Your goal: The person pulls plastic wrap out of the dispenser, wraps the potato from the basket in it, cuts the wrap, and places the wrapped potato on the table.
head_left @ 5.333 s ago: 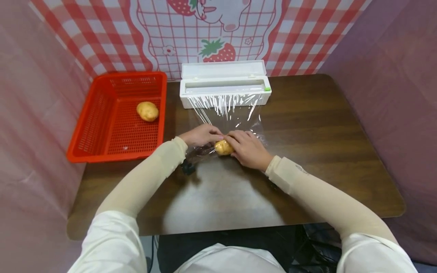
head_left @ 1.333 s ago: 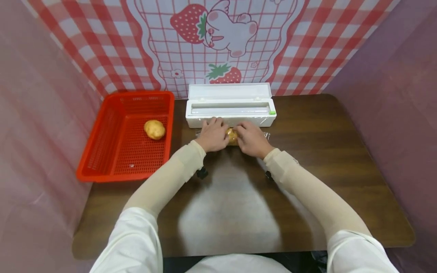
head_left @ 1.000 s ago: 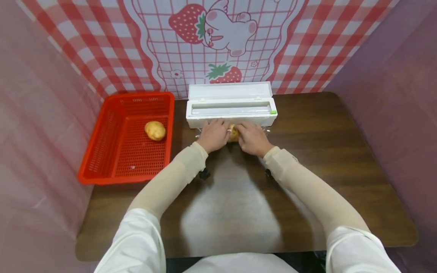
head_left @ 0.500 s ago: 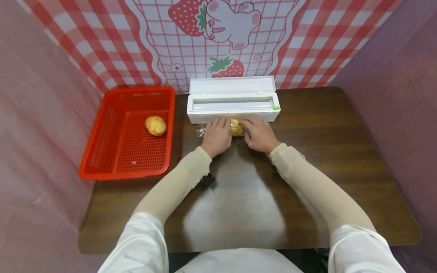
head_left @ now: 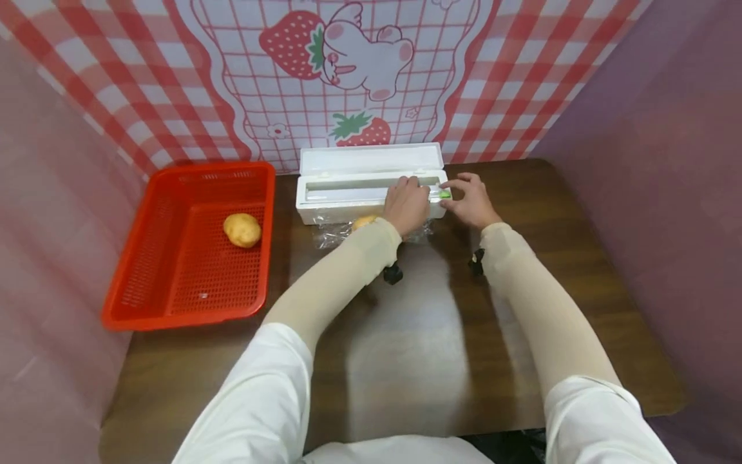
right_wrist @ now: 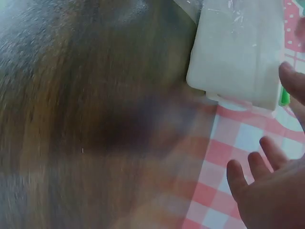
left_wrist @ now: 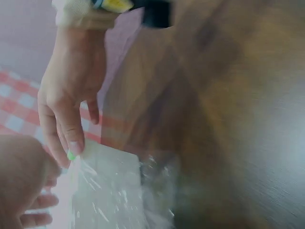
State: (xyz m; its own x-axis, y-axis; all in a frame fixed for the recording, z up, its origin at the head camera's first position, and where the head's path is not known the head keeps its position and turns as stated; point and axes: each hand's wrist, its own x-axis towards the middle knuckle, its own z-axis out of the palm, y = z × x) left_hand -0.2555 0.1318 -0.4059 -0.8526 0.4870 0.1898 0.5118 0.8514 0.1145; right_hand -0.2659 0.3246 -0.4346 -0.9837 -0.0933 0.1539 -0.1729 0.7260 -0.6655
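Observation:
A white cling film dispenser (head_left: 333, 209) stands with its lid up at the back of the table. My right hand (head_left: 476, 205) is at its right end, thumb and index finger about the green slide cutter (head_left: 445, 194). My left hand (head_left: 408, 205) reaches over the front edge of the box, just left of the cutter, fingers loosely bent; its fingertip contact is hidden. In front of the box a potato (head_left: 364, 222) lies in crumpled cling film (head_left: 329, 236), partly covered by my left forearm. Film on the box front also shows in the left wrist view.
On the left stands a red basket (head_left: 266, 258) with one bare potato (head_left: 242, 230) inside. A checked cloth (head_left: 243, 77) hangs behind the dispenser. The brown table (head_left: 556, 290) extends to the right.
Earlier both hands held and rolled the potato in film towards the box. Now they have let go of it and moved right, to the dispenser's edge and green cutter.

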